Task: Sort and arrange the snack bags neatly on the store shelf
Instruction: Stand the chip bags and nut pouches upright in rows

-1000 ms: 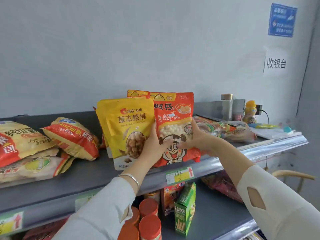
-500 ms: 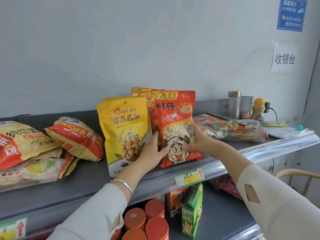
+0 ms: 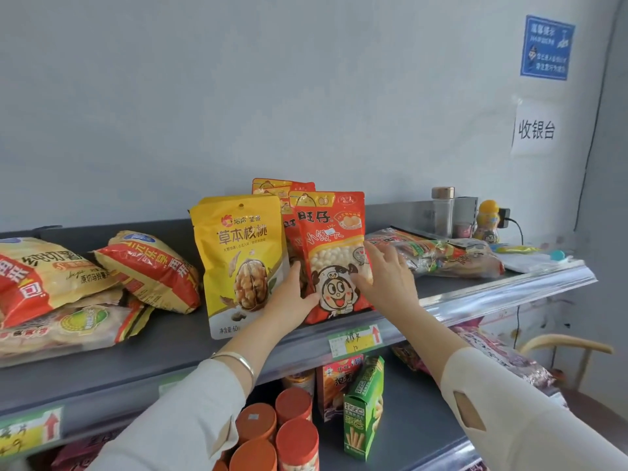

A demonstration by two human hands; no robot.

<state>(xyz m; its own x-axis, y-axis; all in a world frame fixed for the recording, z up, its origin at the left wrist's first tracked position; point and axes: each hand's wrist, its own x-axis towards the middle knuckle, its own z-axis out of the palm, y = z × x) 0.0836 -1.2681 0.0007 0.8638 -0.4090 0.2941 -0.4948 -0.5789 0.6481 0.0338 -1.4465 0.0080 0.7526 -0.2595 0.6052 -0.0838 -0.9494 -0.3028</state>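
Note:
A red snack bag point(image 3: 334, 229) with a cartoon face stands upright near the front edge of the upper grey shelf point(image 3: 163, 351). My left hand point(image 3: 292, 300) grips its lower left edge, thumb up between it and the yellow walnut bag point(image 3: 238, 253) standing just to the left. My right hand point(image 3: 387, 280) lies against the red bag's right side with fingers spread. Another red bag point(image 3: 272, 188) of the same kind stands right behind, mostly hidden.
Bulky chip bags point(image 3: 149, 266) lie piled at the shelf's left. Flat clear packets point(image 3: 438, 256), a glass bottle point(image 3: 442, 212) and a yellow bottle point(image 3: 487, 222) sit to the right. Below are orange-lidded canisters point(image 3: 292, 406) and a green box point(image 3: 363, 406). A chair point(image 3: 567, 345) stands at right.
The red bag and the yellow bag now stand side by side and more upright. My right hand has loosened, and its fingers have spread over the red bag's right side.

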